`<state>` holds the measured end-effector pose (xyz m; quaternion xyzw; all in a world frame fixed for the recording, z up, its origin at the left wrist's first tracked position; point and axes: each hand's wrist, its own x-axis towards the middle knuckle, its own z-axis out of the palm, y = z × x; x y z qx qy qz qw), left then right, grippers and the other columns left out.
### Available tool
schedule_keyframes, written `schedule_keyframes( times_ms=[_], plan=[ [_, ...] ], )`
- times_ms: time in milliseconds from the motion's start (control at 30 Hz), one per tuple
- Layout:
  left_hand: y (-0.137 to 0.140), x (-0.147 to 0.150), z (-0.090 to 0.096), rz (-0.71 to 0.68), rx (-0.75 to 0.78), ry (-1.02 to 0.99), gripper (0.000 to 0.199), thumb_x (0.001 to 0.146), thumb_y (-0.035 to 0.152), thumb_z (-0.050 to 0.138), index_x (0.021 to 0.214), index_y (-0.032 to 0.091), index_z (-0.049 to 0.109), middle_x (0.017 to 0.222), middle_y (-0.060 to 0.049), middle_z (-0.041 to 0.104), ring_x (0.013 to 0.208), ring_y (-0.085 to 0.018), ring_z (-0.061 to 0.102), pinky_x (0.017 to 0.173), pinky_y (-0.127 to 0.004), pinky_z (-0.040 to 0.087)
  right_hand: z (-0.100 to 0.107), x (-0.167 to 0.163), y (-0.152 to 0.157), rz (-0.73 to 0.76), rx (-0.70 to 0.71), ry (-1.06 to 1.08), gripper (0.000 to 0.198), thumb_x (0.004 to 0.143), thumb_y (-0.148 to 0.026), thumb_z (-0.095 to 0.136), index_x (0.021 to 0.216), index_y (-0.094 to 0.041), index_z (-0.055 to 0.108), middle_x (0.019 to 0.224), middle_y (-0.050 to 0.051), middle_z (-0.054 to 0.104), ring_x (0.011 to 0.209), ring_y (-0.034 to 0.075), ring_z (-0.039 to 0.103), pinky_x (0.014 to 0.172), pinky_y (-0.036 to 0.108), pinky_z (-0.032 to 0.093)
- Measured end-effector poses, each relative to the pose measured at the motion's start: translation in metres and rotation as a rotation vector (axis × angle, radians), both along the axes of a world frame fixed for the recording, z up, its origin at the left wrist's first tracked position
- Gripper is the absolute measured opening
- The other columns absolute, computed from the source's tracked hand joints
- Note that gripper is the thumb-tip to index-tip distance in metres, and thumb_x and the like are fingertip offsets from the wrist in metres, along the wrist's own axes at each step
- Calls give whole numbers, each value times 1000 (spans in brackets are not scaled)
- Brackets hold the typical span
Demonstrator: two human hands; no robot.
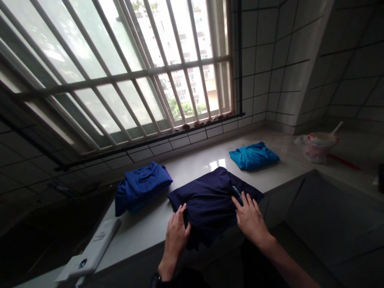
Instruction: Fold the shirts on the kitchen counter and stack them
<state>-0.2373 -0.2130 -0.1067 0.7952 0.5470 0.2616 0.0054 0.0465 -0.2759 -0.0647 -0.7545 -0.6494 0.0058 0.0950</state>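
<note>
A dark navy garment (pixel 207 196), folded, with a small light print near its right side, lies on the pale counter (pixel 144 230). Its near part hangs over the counter's front edge. My left hand (pixel 176 234) is at the garment's left near edge, thumb apart from the fingers and touching the fabric. On the right side, beside the print, my right hand (pixel 251 218) rests with fingers spread over the cloth. Folded blue cloth (pixel 142 186), with a purple edge showing, sits to the left. A folded turquoise cloth (pixel 254 156) lies at the back right.
A white device (pixel 93 248) lies at the counter's left end, beside a dark recess. In the right corner stands a bowl in a plastic bag (pixel 319 146), with a light stick and a red strip (pixel 345 161). A barred window (pixel 135 80) rises behind the counter.
</note>
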Motion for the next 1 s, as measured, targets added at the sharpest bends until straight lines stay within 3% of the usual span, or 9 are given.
schedule_keyframes(
  times_ms=[233,433,733,867,1000],
  plan=[
    [0,1,6,-21,-40,107,47,97,24,41,143,21,50,148,-10,57,141,-25,48,117,-49,40,-1,16,-3,78,13,56,56,96,-17,50,151,-27,49,159,17,41,146,35,38,113,45,37],
    [0,2,14,-31,-83,159,47,96,23,43,141,20,53,150,-9,55,141,-25,48,116,-48,41,-8,13,-2,47,22,43,55,96,-15,49,150,-25,50,159,17,39,147,36,36,115,48,33],
    [-7,15,15,58,-28,164,45,95,20,46,139,20,55,146,-9,59,138,-24,52,116,-43,43,-9,15,4,70,16,78,71,84,1,46,152,-21,47,160,13,39,148,34,34,118,47,32],
    [8,20,13,80,-10,186,48,91,12,46,137,17,57,144,-11,60,136,-25,54,115,-40,44,-1,32,31,188,-56,184,73,81,4,43,150,-18,50,157,13,44,144,31,41,117,45,35],
    [38,29,34,99,-108,240,49,90,7,45,136,13,58,144,-14,59,136,-23,53,116,-33,42,26,35,83,256,-110,248,68,83,5,37,146,-13,54,153,14,49,138,25,50,116,36,38]
  ],
)
